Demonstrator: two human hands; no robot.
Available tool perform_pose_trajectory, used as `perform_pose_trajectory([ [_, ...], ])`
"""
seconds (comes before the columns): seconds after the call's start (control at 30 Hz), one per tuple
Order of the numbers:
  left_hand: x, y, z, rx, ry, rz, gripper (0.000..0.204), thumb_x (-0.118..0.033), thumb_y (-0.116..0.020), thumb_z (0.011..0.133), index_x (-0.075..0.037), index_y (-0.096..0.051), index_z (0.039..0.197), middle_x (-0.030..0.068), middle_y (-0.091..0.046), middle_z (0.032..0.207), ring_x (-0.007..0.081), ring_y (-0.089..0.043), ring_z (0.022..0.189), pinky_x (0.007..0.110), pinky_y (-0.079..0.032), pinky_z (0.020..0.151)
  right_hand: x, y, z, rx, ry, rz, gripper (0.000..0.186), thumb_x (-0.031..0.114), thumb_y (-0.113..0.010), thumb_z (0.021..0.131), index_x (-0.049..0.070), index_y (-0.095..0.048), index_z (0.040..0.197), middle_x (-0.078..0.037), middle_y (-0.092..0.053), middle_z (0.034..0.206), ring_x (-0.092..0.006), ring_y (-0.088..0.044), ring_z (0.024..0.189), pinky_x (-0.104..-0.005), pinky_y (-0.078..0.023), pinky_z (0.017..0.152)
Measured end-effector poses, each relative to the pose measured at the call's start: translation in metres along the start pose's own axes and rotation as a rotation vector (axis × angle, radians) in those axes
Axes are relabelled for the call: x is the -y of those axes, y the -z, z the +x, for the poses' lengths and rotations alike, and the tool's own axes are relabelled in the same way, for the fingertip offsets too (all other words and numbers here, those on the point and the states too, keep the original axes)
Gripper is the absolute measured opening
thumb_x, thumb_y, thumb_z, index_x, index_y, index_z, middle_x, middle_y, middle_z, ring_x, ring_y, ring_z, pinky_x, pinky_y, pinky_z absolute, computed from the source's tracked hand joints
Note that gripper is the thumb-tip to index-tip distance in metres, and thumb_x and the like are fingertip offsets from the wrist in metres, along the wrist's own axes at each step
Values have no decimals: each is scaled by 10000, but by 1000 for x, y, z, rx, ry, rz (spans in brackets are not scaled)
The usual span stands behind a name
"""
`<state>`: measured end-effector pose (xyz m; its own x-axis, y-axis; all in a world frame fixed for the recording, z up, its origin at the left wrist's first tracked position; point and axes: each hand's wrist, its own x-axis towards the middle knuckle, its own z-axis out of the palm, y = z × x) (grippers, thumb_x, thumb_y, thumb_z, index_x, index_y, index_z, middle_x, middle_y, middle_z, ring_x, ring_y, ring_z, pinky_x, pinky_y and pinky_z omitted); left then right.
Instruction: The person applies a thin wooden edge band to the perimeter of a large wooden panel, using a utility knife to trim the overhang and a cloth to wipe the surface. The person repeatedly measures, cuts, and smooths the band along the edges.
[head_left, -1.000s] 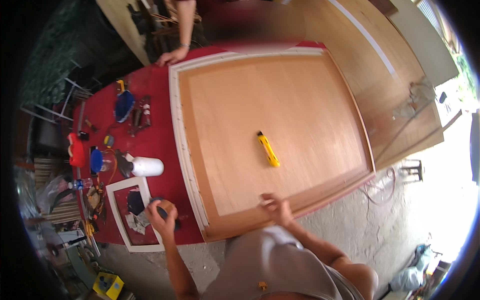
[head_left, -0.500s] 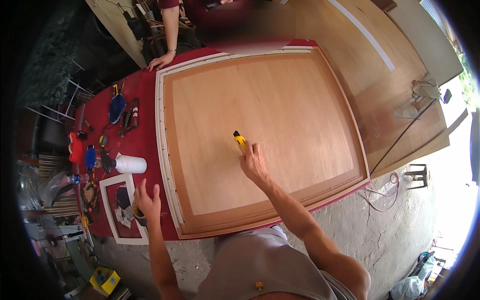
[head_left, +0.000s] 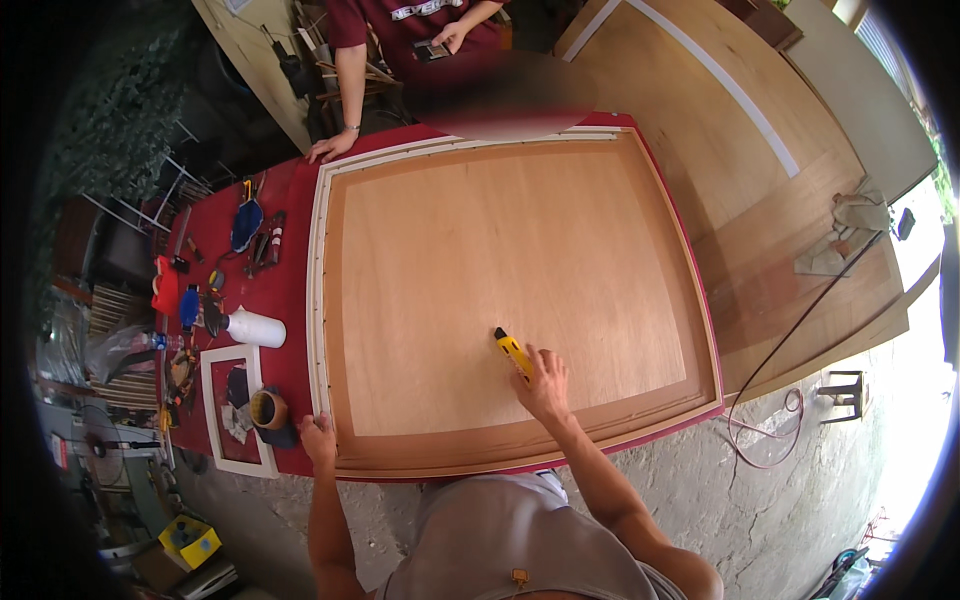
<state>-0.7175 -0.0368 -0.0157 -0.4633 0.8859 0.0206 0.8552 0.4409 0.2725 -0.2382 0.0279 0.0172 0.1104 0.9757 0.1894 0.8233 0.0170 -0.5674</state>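
A: What should I mind, starting closest in?

B: Your left hand (head_left: 318, 440): fingers curled at the near left corner of the panel (head_left: 500, 250), just beside a brown roll (head_left: 281, 409). I can't tell whether it pinches anything. I'd leave those fingers out of any line a blade could take.

A: And the right?

B: The right hand (head_left: 546, 388) is wrapped around the yellow cutter (head_left: 513, 355), over the nearer half of the panel, black end pointing away from your body. I can't see whether a blade is out, so I'd treat it as live.

A: Any care for the wood?

B: That bare face probably scratches easily. I'd carry the tip well clear of it and settle the wrist before pressing anywhere.

A: Farther out?

B: A white bottle (head_left: 256, 328) lies on the red counter (head_left: 292, 240). Beyond, at the far left corner, rests a co-worker's hand (head_left: 333, 146); I'd angle the point away from it.
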Motion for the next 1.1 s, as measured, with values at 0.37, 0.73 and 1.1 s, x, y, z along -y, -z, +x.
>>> perform_pose_trajectory([
  [0.37,6,-7,1,-3,-12,224,468,-416,-517,956,42,-579,880,311,-635,902,475,-624,868,544,-506,749,-321,195,-76,-325,-724,-561,481,455,-630,891,11,-608,1074,-223,-584,1125,-386,-545,1033,-480,-427,870],
  [0.73,37,-20,-6,-133,-59,272,534,-446,-420,988,30,-602,832,241,-650,694,433,-650,657,522,-531,613,-344,194,-58,5,-651,-485,407,387,-486,966,20,-659,987,-224,-645,934,-404,-619,888,-517,-482,772],
  [1.1,-26,23,8,217,354,-256,840,-727,-567,784,73,-641,1030,308,-666,959,431,-657,950,482,-513,800,-443,226,-94,-77,-494,-244,599,536,-489,960,-35,-635,853,-195,-597,706,-330,-538,641,-491,-424,599],
])
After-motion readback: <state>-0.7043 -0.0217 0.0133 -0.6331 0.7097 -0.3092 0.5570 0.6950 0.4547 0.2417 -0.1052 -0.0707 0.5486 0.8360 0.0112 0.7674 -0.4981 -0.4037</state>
